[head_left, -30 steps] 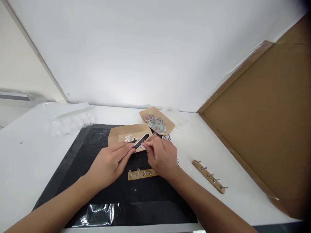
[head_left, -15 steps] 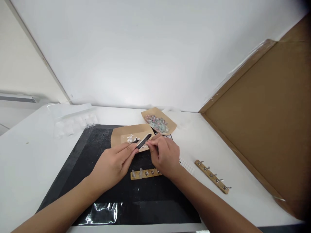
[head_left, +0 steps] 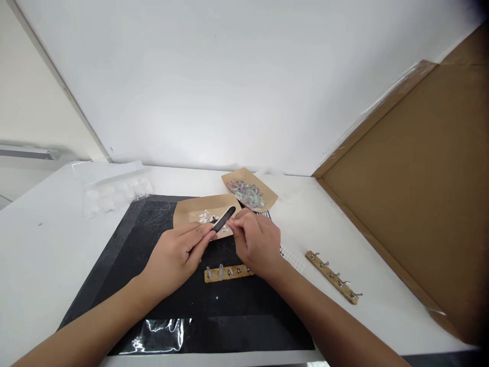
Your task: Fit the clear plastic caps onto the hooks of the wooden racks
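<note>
Pinched in the fingers of my left hand (head_left: 175, 255) is a nail file (head_left: 224, 219), dark on its broad face with a pale edge, slanting up to the right. My right hand (head_left: 256, 242) is closed in a pinch beside the file; what its fingertips hold is too small and covered to name. Below the hands lies a wooden strip (head_left: 234, 273) with several metal clips, two of them bearing clear nail tips; my right hand hides its right end. A brown paper tray (head_left: 184, 208) with small white pieces sits just behind the file.
Another brown paper tray (head_left: 272, 195) holds glossy coloured nail tips. A second clip strip (head_left: 331, 278) lies at right, near a sheet of white tabs (head_left: 293, 260). White cotton-like pads (head_left: 107, 199) in clear plastic are at left. A black mat (head_left: 160, 300) covers the table; cardboard (head_left: 412, 178) stands at right.
The nail file and both hands have shifted very slightly left, along with a small shift of the whole view. Both hands keep their pinched grips.
</note>
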`<state>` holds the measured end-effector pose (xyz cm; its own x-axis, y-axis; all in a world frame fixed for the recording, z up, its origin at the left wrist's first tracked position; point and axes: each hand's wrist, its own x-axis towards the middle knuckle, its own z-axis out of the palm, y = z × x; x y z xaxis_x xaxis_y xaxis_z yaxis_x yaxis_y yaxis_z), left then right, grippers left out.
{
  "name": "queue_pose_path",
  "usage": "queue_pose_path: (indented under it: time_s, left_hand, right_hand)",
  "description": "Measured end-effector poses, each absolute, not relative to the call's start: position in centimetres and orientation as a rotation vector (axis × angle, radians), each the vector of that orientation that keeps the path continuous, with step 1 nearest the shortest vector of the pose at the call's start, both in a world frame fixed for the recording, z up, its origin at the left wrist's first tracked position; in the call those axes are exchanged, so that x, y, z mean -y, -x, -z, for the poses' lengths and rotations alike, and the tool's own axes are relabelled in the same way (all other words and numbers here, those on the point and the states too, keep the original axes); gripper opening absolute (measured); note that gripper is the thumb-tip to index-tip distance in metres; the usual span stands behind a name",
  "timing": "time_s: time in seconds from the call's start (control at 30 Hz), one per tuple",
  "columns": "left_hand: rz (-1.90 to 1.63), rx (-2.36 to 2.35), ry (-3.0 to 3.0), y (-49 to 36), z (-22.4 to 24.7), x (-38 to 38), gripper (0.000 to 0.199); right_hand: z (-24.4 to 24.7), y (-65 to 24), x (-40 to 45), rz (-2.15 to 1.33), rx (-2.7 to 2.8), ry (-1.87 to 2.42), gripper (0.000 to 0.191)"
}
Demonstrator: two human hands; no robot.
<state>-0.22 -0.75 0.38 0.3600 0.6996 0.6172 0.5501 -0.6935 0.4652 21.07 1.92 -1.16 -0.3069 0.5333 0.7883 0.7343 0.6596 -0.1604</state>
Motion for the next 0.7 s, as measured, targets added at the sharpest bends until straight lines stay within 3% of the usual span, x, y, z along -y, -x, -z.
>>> queue_pose_path:
  time_s: [0.7]
  left_hand:
    - [-1.21, -1.097, -2.336, 0.17, -0.24, 0.57, 0.017]
  right_hand:
    - [1.15, -21.09, -2.1, 0.212, 2.044, 0.973, 0.022]
